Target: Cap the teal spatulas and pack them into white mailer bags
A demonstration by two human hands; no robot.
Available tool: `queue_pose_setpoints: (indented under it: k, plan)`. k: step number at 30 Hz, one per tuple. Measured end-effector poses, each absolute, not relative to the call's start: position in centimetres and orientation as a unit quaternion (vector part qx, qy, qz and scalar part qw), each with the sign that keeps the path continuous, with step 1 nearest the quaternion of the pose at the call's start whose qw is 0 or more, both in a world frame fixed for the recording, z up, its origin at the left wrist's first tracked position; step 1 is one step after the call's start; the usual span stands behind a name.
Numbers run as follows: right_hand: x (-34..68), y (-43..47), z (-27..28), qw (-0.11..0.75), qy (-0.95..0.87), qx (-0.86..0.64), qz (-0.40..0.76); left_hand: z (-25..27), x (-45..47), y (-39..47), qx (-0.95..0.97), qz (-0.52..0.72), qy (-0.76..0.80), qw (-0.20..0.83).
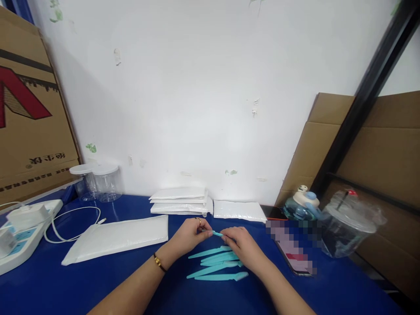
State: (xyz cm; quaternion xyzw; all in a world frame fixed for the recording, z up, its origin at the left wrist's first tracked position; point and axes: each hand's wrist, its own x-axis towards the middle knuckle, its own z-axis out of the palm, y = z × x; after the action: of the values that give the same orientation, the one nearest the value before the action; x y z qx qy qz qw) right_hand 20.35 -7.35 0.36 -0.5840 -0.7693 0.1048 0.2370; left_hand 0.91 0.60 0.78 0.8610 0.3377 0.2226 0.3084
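Note:
Between my two hands is a small teal eyebrow razor (217,233), mostly covered by fingers. My left hand (192,235) pinches its left end, with a ring on one finger and a dark bracelet at the wrist. The right end is between the closed fingertips of my right hand (242,246). Just below lie several more teal eyebrow razors (218,277), loosely side by side on the blue table (170,293). My right hand partly hides the upper ones.
White padded packets (179,193) are stacked by the wall, with another packet (239,210) beside them. A larger white packet (121,236) lies left. A phone (292,249), a teapot-shaped bottle (302,203) and a bagged tub (348,223) stand right. A power strip (31,245) and clear jars (107,183) are left.

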Motion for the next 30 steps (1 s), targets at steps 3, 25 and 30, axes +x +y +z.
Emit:
queue_pose_setpoints:
  k: [3,25,30]
  plan:
    - [20.9,-7.2,0.4,0.224,-0.771,-0.591,0.082,0.8,0.6,0.9,0.857,0.233,0.347,0.302]
    - [26.2,-6.1,-0.8,0.248,-0.694,-0.676,0.01,1.1,-2.4,1.1,0.879,0.049,0.457,0.127]
    - [22.9,-6.4,-0.7,0.362,-0.698,-0.607,0.111,1.2,-1.8,1.2,0.882,0.069,0.444,0.141]
